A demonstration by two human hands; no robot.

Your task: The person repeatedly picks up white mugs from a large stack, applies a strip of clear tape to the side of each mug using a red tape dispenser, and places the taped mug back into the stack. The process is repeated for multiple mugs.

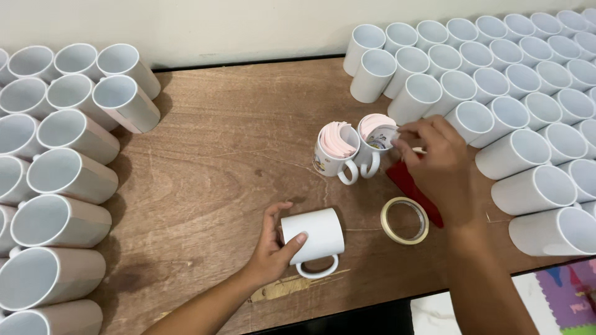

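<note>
My left hand grips a plain white mug that lies on its side on the wooden table, handle toward me. My right hand reaches to a printed mug stuffed with rolled pink sheets and pinches a sheet at its rim. A second printed mug with pink sheets stands right beside it, handles touching. Under my right hand lies a red flat object. A roll of tape rests flat just right of the white mug.
Several white mugs stand packed at the back right. Several more lie on their sides along the left edge, wrapped in pale sheets. The table's front edge runs below my arms, with a coloured floor mat beyond.
</note>
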